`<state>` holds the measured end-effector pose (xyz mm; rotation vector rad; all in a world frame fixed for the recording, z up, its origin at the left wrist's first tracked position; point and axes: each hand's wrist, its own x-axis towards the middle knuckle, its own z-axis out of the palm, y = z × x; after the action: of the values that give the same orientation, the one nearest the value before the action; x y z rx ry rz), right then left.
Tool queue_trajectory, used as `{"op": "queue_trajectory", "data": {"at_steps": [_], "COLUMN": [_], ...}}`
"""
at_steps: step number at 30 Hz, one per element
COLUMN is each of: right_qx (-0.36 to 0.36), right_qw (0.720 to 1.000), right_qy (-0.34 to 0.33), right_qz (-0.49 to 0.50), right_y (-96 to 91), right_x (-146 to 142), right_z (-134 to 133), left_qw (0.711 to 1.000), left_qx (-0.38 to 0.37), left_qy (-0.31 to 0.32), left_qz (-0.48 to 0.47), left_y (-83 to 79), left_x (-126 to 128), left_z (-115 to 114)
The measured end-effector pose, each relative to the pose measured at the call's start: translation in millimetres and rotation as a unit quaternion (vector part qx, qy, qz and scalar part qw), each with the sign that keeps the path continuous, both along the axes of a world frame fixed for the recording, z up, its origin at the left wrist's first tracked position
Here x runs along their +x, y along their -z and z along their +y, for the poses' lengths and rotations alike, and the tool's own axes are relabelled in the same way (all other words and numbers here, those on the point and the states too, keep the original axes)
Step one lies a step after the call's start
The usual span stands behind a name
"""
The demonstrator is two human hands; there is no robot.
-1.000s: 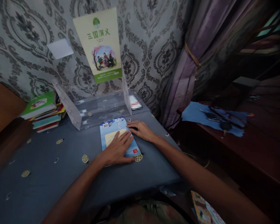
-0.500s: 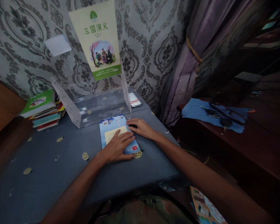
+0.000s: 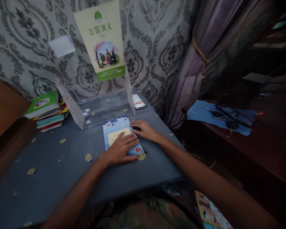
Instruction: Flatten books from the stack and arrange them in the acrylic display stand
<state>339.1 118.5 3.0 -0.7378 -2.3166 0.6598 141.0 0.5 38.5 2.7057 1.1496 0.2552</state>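
Note:
A light blue book (image 3: 108, 129) with a pale yellow panel and a barcode lies on the dark cloth-covered table. Spread over its lower half is my left hand (image 3: 122, 148), palm down, fingers stretched to the right. At the book's right edge rests my right hand (image 3: 144, 130), its fingers extended and their tips touching the cover close to my left fingertips. Neither hand is wrapped round anything. Just behind the book stands a clear acrylic stand (image 3: 72, 109), with a pale green-and-cream book or cover (image 3: 107, 41) upright above it.
A stack of books (image 3: 44, 106) sits at the table's left back. On the dark red furniture to the right, a blue cloth (image 3: 200, 113) bears glasses and small dark items. Purple curtains (image 3: 189, 70) hang behind. A colourful printed item (image 3: 212, 211) lies low at the right.
The view has shifted slightly, so everything appears a little to the right. Both hands stay on the blue book in nearly the same pose.

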Motion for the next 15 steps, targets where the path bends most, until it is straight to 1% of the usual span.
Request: {"op": "queue_trajectory", "data": {"at_steps": [15], "right_qx": [0.007], "right_qw": [0.999], "right_qy": [0.008], "right_qz": [-0.030], "right_y": [-3.1], "right_x": [3], "right_z": [-13], "left_qw": [0.999], "left_qx": [0.038], "left_qy": [0.015], "left_qz": [0.013], "left_y": [-2.3], "left_x": [5], "left_z": [-16]}}
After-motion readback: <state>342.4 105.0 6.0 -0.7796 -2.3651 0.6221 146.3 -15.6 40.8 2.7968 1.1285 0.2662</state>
